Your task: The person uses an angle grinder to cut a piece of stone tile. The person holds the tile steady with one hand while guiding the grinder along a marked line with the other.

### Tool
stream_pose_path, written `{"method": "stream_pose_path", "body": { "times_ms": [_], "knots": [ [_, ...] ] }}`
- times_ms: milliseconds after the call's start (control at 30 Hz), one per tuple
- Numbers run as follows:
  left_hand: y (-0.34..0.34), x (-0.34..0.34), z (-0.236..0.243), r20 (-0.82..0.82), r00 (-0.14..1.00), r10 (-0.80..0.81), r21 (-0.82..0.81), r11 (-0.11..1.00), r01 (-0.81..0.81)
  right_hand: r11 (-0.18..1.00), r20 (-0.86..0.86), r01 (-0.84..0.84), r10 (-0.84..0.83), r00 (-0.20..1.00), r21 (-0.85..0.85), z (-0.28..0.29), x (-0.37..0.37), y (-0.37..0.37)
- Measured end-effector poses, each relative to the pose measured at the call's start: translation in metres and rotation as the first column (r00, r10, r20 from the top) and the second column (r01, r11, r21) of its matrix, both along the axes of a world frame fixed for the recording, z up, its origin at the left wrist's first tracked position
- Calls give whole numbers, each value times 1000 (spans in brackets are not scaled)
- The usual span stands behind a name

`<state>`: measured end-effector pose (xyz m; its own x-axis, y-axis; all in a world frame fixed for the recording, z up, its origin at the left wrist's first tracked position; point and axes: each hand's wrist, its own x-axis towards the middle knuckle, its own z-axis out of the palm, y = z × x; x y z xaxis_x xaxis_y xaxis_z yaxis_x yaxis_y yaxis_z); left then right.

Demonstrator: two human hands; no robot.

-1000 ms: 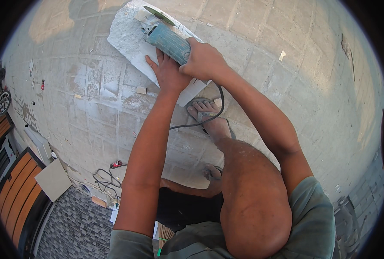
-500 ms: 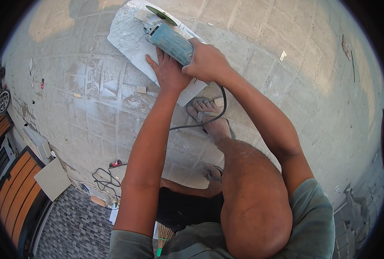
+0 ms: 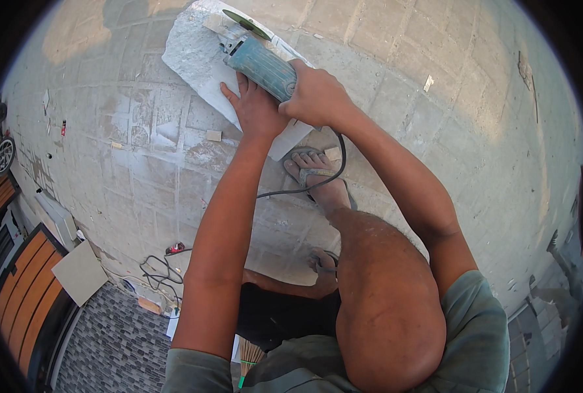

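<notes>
A blue, dust-covered angle grinder with a dark green disc lies over a white slab near the top middle. My right hand grips the grinder's body from the right, fingers wrapped round it. My left hand rests on the slab beside and partly under the grinder, fingers spread; some fingertips are hidden by the tool. A black cord hangs from the grinder's rear and curves over my sandalled foot, which stands just below the slab.
The pale paved ground surrounds me, with small scraps. At lower left are orange slatted panels, a pale tile, coiled cable and a bristle broom. A wheeled vehicle stands at the far left edge.
My right hand and the grinder have shifted slightly rightward and down over the last second. My left hand stays on the slab in about the same place.
</notes>
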<state>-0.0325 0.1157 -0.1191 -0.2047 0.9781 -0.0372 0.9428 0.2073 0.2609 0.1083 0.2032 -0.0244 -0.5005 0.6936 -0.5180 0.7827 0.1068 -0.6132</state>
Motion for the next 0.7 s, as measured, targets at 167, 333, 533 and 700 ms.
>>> {"method": "stream_pose_path", "body": {
  "times_ms": [167, 333, 533, 700],
  "knots": [
    [0, 2, 2, -1, 1000, -7, 7, 1000, 7, 1000, 3, 0, 0, 1000, -7, 0, 2, 0],
    [0, 2, 2, 0, 1000, -7, -14, 1000, 7, 1000, 10, 16, -16, 1000, 14, 2, 3, -3],
    [-1, 0, -1, 18, 1000, -13, 43, 999, 12, 1000, 16, 9, -9, 1000, -12, 6, 4, -4],
    [0, 2, 1, -10, 1000, -8, 8, 1000, 8, 1000, 25, 6, -6, 1000, 2, 3, 7, -5]
  ]
}}
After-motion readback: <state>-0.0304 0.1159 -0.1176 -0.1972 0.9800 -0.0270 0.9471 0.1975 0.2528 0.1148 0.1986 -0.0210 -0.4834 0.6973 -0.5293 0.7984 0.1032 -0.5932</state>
